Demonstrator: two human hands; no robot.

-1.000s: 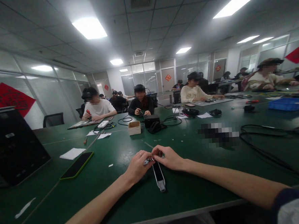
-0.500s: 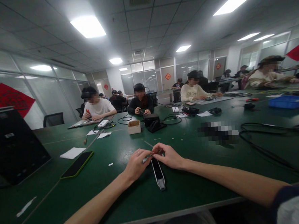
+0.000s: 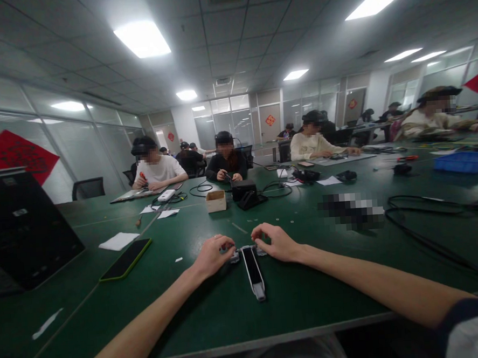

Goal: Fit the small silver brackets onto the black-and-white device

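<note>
Nearest, the long narrow device point(image 3: 253, 272) with a black middle, whitish rim and grey end piece lies on the green tabletop point(image 3: 311, 304), between the two grips and reaching toward the camera. At its far end, a small grey part point(image 3: 234, 257) sticks out beside the left grip point(image 3: 212, 256), and another grey part point(image 3: 261, 251) sticks out under the fingers of the right grip point(image 3: 278, 243). The left grip has its fingers curled toward the thumb; a small reddish spot shows there, but whether anything is pinched cannot be told. The right grip is spread, thumb and forefinger apart and holding nothing.

Left of the left grip lie a small white scrap point(image 3: 178, 259), a black phone with a lime-green edge point(image 3: 125, 260) and, farther left, a black computer case point(image 3: 27, 230). A folded white paper sheet point(image 3: 118, 241) is just beyond the phone.

Beyond both grips stands an open cream cardboard box point(image 3: 216, 201), with a black boxy device point(image 3: 243, 191) beside it. Past these, a person in black point(image 3: 225, 163) sits facing the camera.
</note>
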